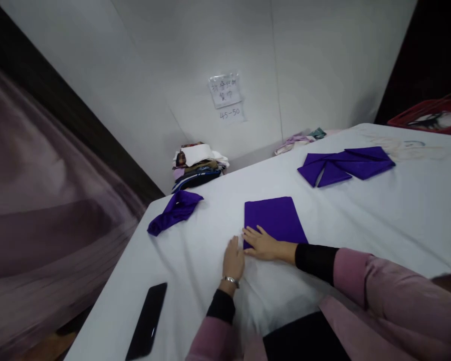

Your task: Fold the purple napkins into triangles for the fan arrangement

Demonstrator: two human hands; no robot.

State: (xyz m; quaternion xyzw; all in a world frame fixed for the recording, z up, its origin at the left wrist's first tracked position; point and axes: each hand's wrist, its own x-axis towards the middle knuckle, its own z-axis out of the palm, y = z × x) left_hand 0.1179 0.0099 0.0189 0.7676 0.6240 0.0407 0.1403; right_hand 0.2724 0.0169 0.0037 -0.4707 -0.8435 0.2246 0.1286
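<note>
A purple cloth napkin [272, 215], folded into a flat four-sided shape, lies on the white-covered table [195, 260] before me. My right hand [262, 244] rests flat on its near left corner, fingers spread. Just left of that corner is my left hand [233, 258], its edge down on the tablecloth and its fingers stretched out close to the napkin's side. Whether the left hand touches the cloth I cannot tell. To the left sits a crumpled purple napkin [176, 210]. At the far right lie folded purple napkins [346, 165] with pointed ends.
A black phone [147, 321] lies at the table's left front. Beyond the far edge are a stack of folded fabrics [199, 165] and more cloths [298, 141]. A red basket [428, 113] stands at the far right. Paper signs [225, 93] hang on the wall.
</note>
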